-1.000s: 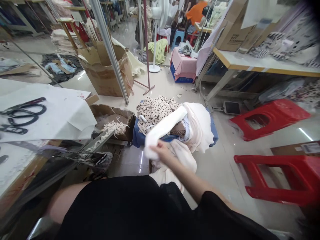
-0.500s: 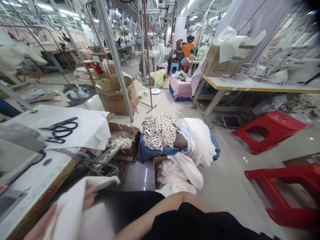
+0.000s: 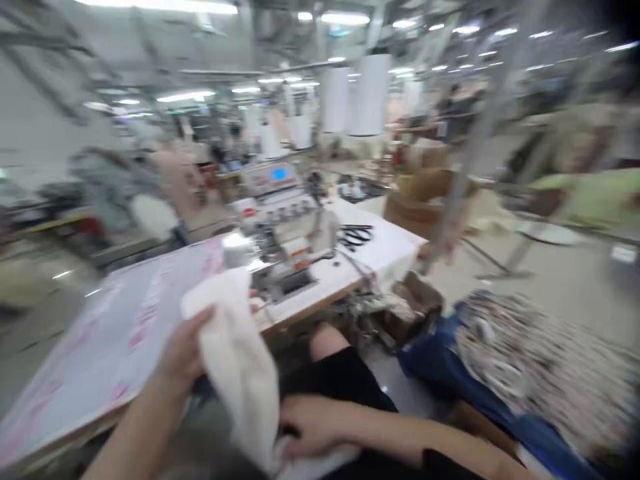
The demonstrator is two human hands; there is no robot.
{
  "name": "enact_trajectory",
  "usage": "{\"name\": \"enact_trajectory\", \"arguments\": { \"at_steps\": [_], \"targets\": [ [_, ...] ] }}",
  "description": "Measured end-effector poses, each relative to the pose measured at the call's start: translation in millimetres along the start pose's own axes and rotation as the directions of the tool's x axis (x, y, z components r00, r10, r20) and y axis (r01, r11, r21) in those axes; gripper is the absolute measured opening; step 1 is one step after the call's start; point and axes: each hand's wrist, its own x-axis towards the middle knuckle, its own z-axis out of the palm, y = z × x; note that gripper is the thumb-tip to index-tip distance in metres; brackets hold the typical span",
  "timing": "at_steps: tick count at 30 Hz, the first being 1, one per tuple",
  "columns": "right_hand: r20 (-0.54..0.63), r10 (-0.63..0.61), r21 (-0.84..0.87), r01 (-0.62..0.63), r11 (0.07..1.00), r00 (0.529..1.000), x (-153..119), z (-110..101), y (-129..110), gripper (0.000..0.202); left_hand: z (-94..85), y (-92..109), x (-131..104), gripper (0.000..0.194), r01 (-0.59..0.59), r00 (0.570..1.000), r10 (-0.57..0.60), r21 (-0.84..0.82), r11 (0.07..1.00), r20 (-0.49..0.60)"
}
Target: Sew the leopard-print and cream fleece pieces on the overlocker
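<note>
A piece of white cloth (image 3: 240, 373) hangs between my two hands in front of the table's edge. My left hand (image 3: 187, 347) is closed on its upper part, thumb on the near side, with fingertips showing past the far edge. Lower down, my right hand (image 3: 307, 423) grips the cloth's bottom end above my lap, its fingers curled and blurred. Just beyond the cloth stands a sewing machine (image 3: 293, 223) with a lit blue display. Black-handled scissors (image 3: 356, 237) lie on white material to the machine's right.
The sewing table (image 3: 150, 320) stretches to the left, its pale cover marked in pink. On the right, spotted fabric (image 3: 545, 360) is heaped over blue cloth (image 3: 440, 357). Behind are a cardboard box (image 3: 417, 200) and a metal pole (image 3: 463, 147). White thread cones (image 3: 370, 93) stand above.
My view has swung left from the floor piles to the sewing machine. The white cloth is now raised at the table edge, and my right hand has come into sight on it.
</note>
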Motion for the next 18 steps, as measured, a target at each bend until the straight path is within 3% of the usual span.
{"name": "enact_trajectory", "arguments": {
  "at_steps": [2,3,4,6,8,10,12,14,16,17,18],
  "targets": [
    [-0.071,0.019,0.305,0.003,0.952,0.997,31.2,-19.0,1.6,0.03,-11.4,-2.8,-35.0,0.043,-0.033,0.988,0.033,0.002,0.999,-0.153],
    [-0.093,0.064,0.507,-0.008,0.862,0.994,43.4,-26.7,-1.3,0.034,-12.9,-8.0,-45.6,0.042,-0.045,0.98,0.043,-0.001,0.999,-0.193],
    [-0.064,0.052,0.602,-0.003,0.799,0.997,52.7,-32.9,-5.8,0.04,-12.9,-14.7,-52.8,0.04,-0.059,0.973,0.056,-0.005,0.998,-0.222],
    [0.006,0.021,0.788,-0.018,0.615,1.0,64.7,-40.7,-16.8,0.048,-11.0,-29.7,-61.6,0.037,-0.048,0.983,0.043,-0.02,0.999,-0.181],
    [0.036,0.045,0.896,-0.052,0.441,0.998,73.1,-43.8,-27.7,0.047,-10.9,-44.9,-67.9,0.039,0.021,0.997,-0.022,-0.02,1.0,-0.067],
    [-0.016,0.115,0.936,-0.026,0.351,0.993,82.1,-45.3,-36.6,0.039,-15.8,-58.9,-72.6,0.046,0.106,0.994,-0.106,0.028,0.994,0.022],
    [-0.154,0.187,0.925,0.075,0.373,0.97,90.7,-47.2,-43.3,0.032,-24.2,-70.3,-74.8,0.05,0.161,0.986,-0.166,0.117,0.98,0.032],
    [-0.28,0.218,0.889,0.166,0.428,0.935,94.9,-49.3,-47.6,0.036,-30.6,-76.9,-74.4,0.046,0.142,0.99,-0.143,0.207,0.968,-0.01],
    [-0.339,0.225,0.849,0.194,0.492,0.913,93.1,-50.2,-49.1,0.04,-29.9,-77.0,-73.1,0.041,0.005,0.987,0.039,0.276,0.961,-0.154],
    [-0.371,0.227,0.821,0.204,0.534,0.9,90.3,-49.9,-48.7,0.04,-26.4,-74.8,-72.5,0.039,-0.088,0.946,0.185,0.339,0.937,-0.265],
    [-0.417,0.228,0.779,0.217,0.588,0.88,86.9,-49.0,-47.8,0.037,-21.2,-71.4,-72.0,0.039,-0.17,0.865,0.344,0.432,0.886,-0.366]
  ]
}}
